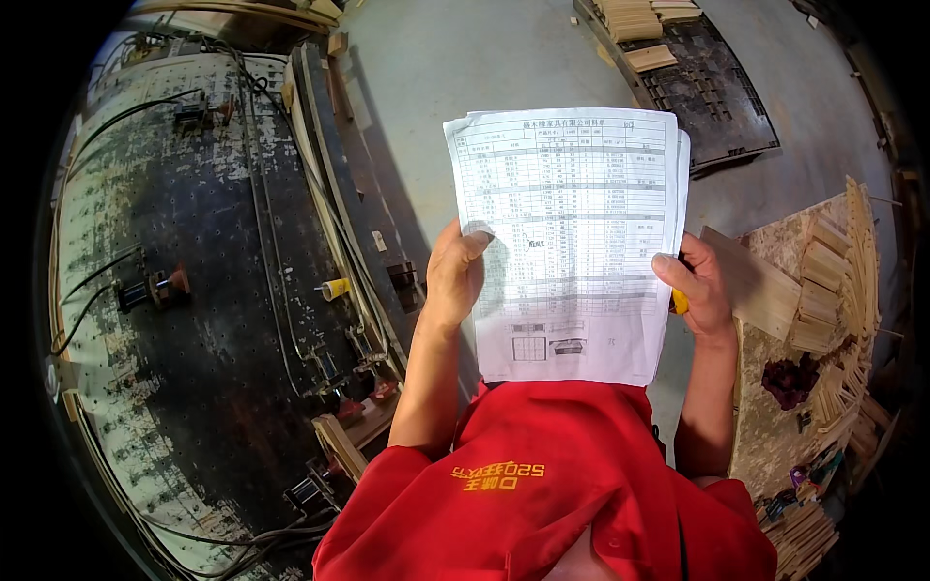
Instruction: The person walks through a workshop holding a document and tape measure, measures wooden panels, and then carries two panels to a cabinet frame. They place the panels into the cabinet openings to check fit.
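A small stack of printed sheets of paper (572,252) is held up in front of my red shirt. The top sheet bears a table of rows, a handwritten mark near its middle and small line drawings at the bottom. My left hand (457,269) grips the left edge, thumb on top. At the right edge my right hand (705,286) pinches the sheets under its thumb. Something yellow (680,302) shows below that thumb, mostly hidden behind the paper and fingers, so I cannot tell its kind.
To the left stands a large dark machine bed (208,252) with cylinders and hoses. A worktable (790,407) with several wood strips (823,276) and a dark red cloth-like bundle (790,380) is at the right. Farther off, a black platform (707,87) carries more wood pieces.
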Demonstrator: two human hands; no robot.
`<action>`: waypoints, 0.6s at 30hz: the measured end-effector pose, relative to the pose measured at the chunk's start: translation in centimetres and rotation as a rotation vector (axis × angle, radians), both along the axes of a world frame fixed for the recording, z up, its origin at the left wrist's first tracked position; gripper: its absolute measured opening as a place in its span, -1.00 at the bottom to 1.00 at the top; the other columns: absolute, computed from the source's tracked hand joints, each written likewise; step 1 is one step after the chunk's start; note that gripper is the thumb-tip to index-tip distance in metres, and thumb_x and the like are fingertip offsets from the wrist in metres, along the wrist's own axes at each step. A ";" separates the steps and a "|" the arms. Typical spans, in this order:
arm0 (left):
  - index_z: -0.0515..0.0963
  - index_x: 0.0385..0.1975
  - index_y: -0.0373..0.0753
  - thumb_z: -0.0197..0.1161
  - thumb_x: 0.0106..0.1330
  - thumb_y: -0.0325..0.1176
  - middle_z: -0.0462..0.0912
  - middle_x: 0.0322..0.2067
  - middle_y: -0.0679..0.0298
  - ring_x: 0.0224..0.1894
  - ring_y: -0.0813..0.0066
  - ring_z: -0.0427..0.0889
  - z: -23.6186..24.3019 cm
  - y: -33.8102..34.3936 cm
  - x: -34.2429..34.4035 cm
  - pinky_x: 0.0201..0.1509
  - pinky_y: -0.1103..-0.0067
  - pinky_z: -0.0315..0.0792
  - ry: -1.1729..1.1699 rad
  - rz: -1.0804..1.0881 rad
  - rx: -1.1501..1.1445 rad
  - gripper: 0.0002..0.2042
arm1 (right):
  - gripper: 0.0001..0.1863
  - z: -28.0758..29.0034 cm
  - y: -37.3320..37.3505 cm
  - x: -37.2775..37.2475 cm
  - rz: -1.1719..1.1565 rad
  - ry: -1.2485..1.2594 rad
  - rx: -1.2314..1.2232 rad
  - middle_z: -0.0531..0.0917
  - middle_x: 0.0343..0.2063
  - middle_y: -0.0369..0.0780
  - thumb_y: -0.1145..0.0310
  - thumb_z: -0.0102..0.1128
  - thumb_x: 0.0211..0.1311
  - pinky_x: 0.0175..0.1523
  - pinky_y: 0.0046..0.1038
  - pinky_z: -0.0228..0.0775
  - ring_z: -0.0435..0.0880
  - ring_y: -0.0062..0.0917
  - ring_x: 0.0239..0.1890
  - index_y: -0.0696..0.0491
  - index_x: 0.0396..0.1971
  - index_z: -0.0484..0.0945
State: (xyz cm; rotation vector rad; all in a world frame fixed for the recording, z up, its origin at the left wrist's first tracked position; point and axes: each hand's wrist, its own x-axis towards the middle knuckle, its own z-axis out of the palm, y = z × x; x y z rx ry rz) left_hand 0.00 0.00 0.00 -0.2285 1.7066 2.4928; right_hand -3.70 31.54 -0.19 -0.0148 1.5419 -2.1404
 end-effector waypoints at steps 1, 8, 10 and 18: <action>0.36 0.28 -0.61 -0.07 0.30 -0.39 0.53 0.25 -0.08 0.31 0.19 0.45 -0.1 0.0 0.0 0.47 0.32 0.19 0.009 0.002 0.003 -0.43 | -0.67 0.0 0.0 0.0 0.000 -0.003 -0.003 0.73 -0.21 -0.30 0.34 0.30 0.37 -0.08 -0.62 0.43 0.60 -0.73 -0.21 0.21 0.03 0.65; 0.36 0.27 -0.63 -0.08 0.29 -0.40 0.53 0.25 -0.09 0.32 0.18 0.44 -0.5 -0.1 -0.3 0.47 0.32 0.19 0.012 -0.009 0.021 -0.43 | -0.69 -0.1 0.0 -0.2 -0.003 0.010 0.025 0.72 -0.24 -0.31 0.35 0.28 0.37 -0.12 -0.61 0.43 0.59 -0.74 -0.24 0.22 0.01 0.66; 0.35 0.27 -0.63 -0.08 0.29 -0.39 0.53 0.25 -0.10 0.32 0.18 0.44 -0.5 -0.2 -0.4 0.47 0.32 0.19 0.025 -0.020 0.018 -0.43 | -0.69 -0.1 -0.1 -0.2 -0.012 0.015 0.023 0.72 -0.24 -0.31 0.35 0.28 0.37 -0.13 -0.62 0.42 0.59 -0.75 -0.25 0.22 0.01 0.66; 0.34 0.29 -0.63 -0.06 0.31 -0.38 0.52 0.26 -0.09 0.33 0.20 0.44 -0.3 -0.1 -0.7 0.47 0.33 0.19 0.013 -0.009 0.018 -0.42 | -0.69 -0.1 0.0 -0.5 -0.009 -0.023 0.006 0.73 -0.24 -0.31 0.37 0.29 0.37 -0.13 -0.62 0.42 0.59 -0.75 -0.25 0.22 0.02 0.65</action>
